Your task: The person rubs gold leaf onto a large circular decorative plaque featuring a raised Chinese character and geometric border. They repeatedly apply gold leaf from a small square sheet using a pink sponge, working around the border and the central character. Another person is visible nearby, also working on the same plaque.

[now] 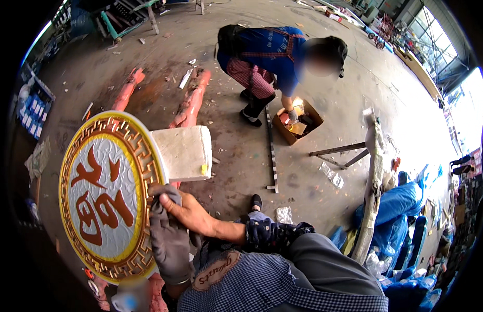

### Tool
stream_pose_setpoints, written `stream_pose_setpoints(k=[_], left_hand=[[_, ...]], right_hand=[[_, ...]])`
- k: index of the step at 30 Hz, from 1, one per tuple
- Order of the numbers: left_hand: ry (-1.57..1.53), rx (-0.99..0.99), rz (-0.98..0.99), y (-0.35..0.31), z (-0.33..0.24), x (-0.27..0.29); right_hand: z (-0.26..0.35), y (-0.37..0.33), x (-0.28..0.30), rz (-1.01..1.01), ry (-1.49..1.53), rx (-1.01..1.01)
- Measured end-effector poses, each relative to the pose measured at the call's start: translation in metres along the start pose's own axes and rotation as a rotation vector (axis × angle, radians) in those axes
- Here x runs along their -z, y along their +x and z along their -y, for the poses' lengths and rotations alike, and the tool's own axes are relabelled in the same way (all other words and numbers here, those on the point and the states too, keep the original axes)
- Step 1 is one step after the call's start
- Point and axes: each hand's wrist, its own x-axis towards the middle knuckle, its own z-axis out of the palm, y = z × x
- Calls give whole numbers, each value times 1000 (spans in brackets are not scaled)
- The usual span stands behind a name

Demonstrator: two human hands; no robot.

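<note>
A round decorative plaque [106, 200] stands tilted at the left, with brown raised characters on white, a yellow ring and a gold-brown fretwork border. Close by its right edge is my left hand [170, 248], in a grey work glove with the fingers stretched upward. My right hand [195, 214] is bare and reaches across from the right, its thumb and fingers closed on grey glove fabric at the tips of the left glove. Behind the plaque lies a whitish block [187, 151] with a small yellow spot, above red-painted beams [192, 101].
A co-worker in a blue shirt [270, 49] bends over an open cardboard box [308, 115]. A long dark metal bar [270, 151] lies on the floor. At the right stand a rough wooden beam trestle [374, 192] and blue-wrapped bundles [397, 208].
</note>
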Motion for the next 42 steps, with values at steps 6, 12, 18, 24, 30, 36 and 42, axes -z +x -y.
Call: stream_pose_setpoints(k=[6, 12, 18, 24, 30, 36, 42], left_hand=[[-25, 127, -75, 70, 87, -58], [20, 215, 154, 127, 156, -111], [85, 224, 78, 134, 184, -128], [940, 193, 406, 137, 153, -131], [2965, -1016, 235, 109, 231, -90], [3107, -986, 11, 96, 211, -100], [3129, -833, -108, 68, 198, -104]], right_hand=[[14, 13, 116, -273, -82, -119], [19, 20, 223, -435, -81, -339], [40, 28, 260, -526, -306, -458], [26, -10, 302, -375, 144, -395], [43, -31, 281, -352, -162, -28], [51, -3, 264, -475, -108, -44], [44, -12, 247, -382, -104, -147]])
